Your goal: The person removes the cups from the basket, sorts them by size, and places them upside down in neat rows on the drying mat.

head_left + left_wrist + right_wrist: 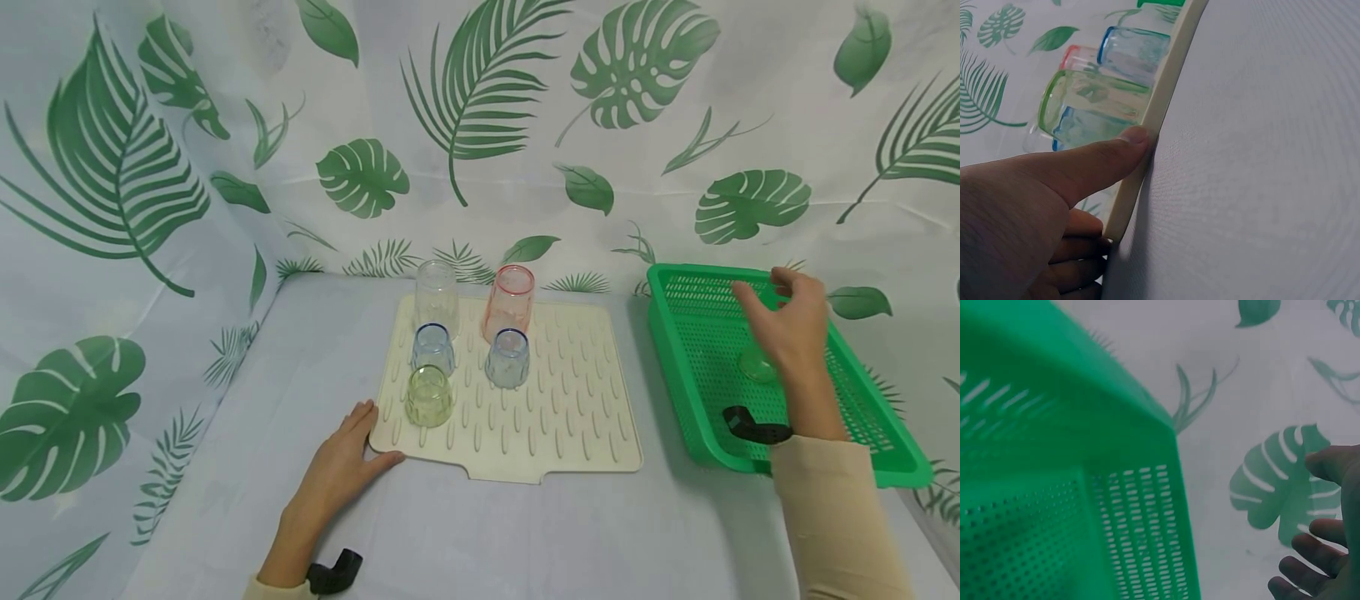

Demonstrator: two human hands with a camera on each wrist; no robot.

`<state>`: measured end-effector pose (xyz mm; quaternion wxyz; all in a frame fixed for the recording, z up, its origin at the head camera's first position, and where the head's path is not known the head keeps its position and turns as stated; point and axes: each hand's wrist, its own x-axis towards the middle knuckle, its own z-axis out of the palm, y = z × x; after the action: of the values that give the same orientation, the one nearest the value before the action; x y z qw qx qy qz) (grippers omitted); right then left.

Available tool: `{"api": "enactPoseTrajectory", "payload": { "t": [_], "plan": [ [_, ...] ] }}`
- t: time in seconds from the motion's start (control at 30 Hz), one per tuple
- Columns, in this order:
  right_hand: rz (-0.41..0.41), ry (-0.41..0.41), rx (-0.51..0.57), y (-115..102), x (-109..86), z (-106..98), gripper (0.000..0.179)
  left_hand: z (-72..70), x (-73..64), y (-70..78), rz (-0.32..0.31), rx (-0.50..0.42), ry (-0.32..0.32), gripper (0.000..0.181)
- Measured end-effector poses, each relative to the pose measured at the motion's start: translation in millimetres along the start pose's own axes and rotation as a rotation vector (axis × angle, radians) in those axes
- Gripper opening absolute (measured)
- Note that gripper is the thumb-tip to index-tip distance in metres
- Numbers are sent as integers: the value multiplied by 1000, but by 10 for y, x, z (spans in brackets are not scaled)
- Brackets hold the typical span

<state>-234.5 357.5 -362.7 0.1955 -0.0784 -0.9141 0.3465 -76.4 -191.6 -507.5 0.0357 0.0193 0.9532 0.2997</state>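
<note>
My left hand [337, 467] rests at the near left corner of a cream drying mat [570, 400]. Its thumb touches the mat's front edge, and the other fingers lie along the left side. On the mat stand a clear glass [437, 296], a red-rimmed glass [510, 304], two blue-rimmed glasses [432, 350] and a short yellow-green glass [429, 400]. Over the green basket [678, 400] hovers my right hand [797, 325], fingers apart and holding nothing. Below it in the basket is a green glass [756, 365], partly hidden by the hand and wrist.
A pale cloth covers the table [300, 350]. Behind it hangs a leaf-printed curtain [510, 208], close to the back of the mat and basket. The basket's raised wall faces the mat across a narrow strip of table.
</note>
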Motion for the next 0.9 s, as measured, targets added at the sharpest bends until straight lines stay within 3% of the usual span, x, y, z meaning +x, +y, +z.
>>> {"api": "enactPoseTrajectory", "payload": {
  "t": [0.27,0.9],
  "plan": [
    [44,-71,-92,263,115,-38,73,-8,1,-11,-7,-2,-3,92],
    [288,-229,-326,697,172,-130,96,-13,-2,-7,8,-9,8,90]
  ]
}}
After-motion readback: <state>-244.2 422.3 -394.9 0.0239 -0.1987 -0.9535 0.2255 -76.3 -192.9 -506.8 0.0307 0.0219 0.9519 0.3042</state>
